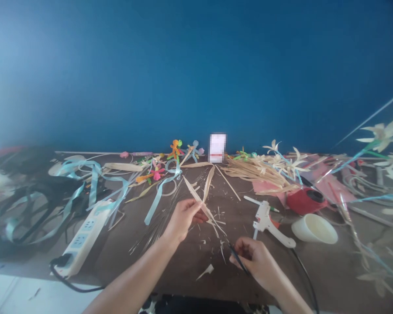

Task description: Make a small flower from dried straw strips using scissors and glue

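Observation:
My left hand (182, 218) is closed in a pinch on a long pale dried leaf strip (199, 201) that slants up to the left over the brown table (190, 257). My right hand (257, 259) is closed around a thin dark tool (238, 258), whose tip points up toward the lower end of the strip. Small pale leaf scraps (207, 271) lie on the table between and below my hands. A bundle of thin wires (160, 218) lies just left of my left hand.
A white glue gun (267, 222) with its cord lies right of my hands, next to a white cup (314, 229) and a red container (303, 200). A white power strip (85, 233), light-blue ribbons (94, 183), dried leaf piles (258, 172), leaf flowers (384, 131) and small colourful figures (176, 149) crowd the table.

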`<state>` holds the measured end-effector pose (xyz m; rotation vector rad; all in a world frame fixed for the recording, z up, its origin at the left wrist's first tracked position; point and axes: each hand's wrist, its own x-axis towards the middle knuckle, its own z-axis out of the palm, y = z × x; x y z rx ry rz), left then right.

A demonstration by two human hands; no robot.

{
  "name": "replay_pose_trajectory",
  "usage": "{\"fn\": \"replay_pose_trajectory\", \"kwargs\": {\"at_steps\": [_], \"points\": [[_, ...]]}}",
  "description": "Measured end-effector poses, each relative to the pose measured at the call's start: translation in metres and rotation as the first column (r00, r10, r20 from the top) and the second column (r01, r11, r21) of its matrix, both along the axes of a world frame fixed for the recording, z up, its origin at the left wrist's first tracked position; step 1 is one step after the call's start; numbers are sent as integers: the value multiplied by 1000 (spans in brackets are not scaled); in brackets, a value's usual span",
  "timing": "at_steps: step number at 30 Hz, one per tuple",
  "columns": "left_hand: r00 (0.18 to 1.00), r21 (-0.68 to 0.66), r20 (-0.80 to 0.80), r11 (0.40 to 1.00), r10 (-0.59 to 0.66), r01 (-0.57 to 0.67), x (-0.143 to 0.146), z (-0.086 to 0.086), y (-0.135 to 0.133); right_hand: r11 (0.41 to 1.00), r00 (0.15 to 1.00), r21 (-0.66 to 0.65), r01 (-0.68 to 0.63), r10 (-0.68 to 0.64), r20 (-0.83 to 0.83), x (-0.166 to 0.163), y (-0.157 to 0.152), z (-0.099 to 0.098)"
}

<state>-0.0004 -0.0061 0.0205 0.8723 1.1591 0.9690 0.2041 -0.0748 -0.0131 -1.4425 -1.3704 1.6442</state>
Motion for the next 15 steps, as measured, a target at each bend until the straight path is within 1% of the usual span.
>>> {"fn": "replay_pose_trajectory", "kwargs": {"at_steps": [4, 10, 15], "points": [[1000, -10, 10, 1000, 13, -13, -1, 1, 0, 1000, 1000, -12, 3, -3, 11, -1, 1, 4], [1000, -14, 18, 1000, 26, -25, 0, 2, 0, 1000, 999, -9, -2, 2, 42, -2, 1, 4], [1000, -6, 8, 1000, 5, -5, 1, 2, -1, 1000, 999, -5, -4, 4, 32, -3, 0, 3]]}}
